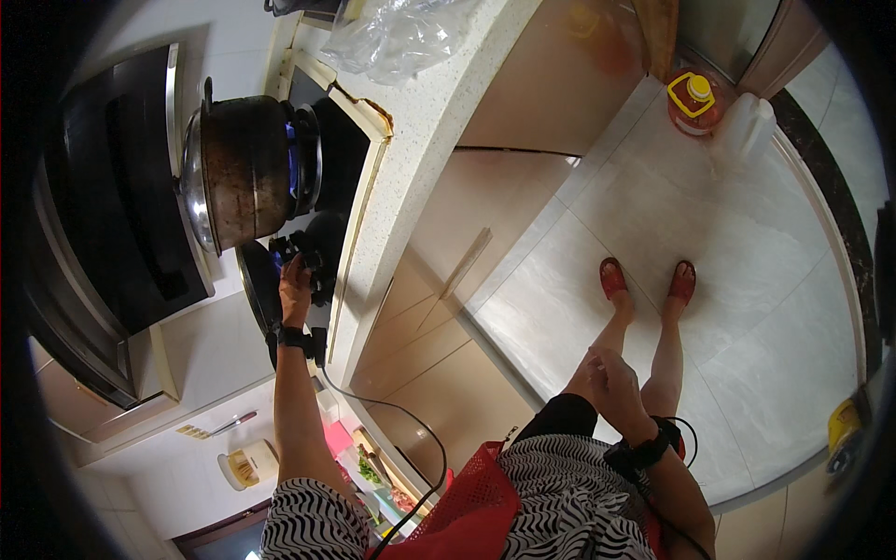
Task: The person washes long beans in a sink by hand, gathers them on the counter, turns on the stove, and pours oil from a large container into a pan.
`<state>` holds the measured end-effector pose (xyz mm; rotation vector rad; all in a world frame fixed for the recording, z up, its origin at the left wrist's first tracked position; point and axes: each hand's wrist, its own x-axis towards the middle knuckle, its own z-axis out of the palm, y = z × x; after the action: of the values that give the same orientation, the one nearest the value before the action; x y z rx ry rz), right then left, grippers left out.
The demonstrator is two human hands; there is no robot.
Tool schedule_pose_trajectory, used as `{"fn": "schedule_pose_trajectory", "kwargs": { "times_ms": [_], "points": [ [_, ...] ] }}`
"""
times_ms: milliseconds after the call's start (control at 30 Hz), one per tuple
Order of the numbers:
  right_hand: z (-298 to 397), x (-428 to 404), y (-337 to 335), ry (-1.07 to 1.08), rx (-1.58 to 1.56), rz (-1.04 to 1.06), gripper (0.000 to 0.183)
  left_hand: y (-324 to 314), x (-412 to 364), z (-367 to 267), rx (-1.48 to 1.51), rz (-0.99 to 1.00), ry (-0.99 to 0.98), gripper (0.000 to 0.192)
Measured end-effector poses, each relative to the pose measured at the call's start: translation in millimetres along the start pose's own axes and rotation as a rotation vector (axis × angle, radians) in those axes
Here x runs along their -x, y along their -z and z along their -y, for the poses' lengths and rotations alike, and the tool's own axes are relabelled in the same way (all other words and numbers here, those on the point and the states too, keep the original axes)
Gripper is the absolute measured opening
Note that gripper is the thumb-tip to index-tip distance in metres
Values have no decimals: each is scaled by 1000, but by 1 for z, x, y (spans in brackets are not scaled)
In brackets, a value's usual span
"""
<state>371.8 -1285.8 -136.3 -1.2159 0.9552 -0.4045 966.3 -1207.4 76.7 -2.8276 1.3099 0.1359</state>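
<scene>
My left hand (pixel 295 288) reaches to the gas hob (pixel 343 133), its fingers bent at a black burner part (pixel 297 252). Whether they grip it or only touch it, I cannot tell. Blue flame shows close to the fingertips. Beside the hand is a black pan (pixel 253 297), partly hidden by my wrist. A stained metal pot (pixel 248 168) with a shiny lid (pixel 199 182) stands on the other burner over a blue flame (pixel 291 157). My right hand (pixel 619 392) hangs before my legs, blurred, with no object visible in it.
A speckled counter edge (pixel 427 168) borders the hob, and a clear plastic bag (pixel 399 42) lies on it. Chopped greens (pixel 367 467) sit farther along the counter. A yellow-handled jug (pixel 696 101) and a translucent jug (pixel 745 133) stand on the floor. A cable (pixel 420 420) trails from my left wrist.
</scene>
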Motion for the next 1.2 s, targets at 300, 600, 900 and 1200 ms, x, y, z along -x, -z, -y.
{"fn": "schedule_pose_trajectory", "kwargs": {
  "times_ms": [300,600,900,1200],
  "points": [
    [4,-1,6,-119,-13,76,28,-1,-1,6,63,14,58,38],
    [-9,2,-1,-26,34,6,25,0,0,-1,-43,-12,4,39],
    [-14,4,0,26,38,-11,26,1,-5,3,-36,1,16,37],
    [-14,2,-1,2,-6,-7,25,-3,-8,19,11,-7,113,38]
  ]
}}
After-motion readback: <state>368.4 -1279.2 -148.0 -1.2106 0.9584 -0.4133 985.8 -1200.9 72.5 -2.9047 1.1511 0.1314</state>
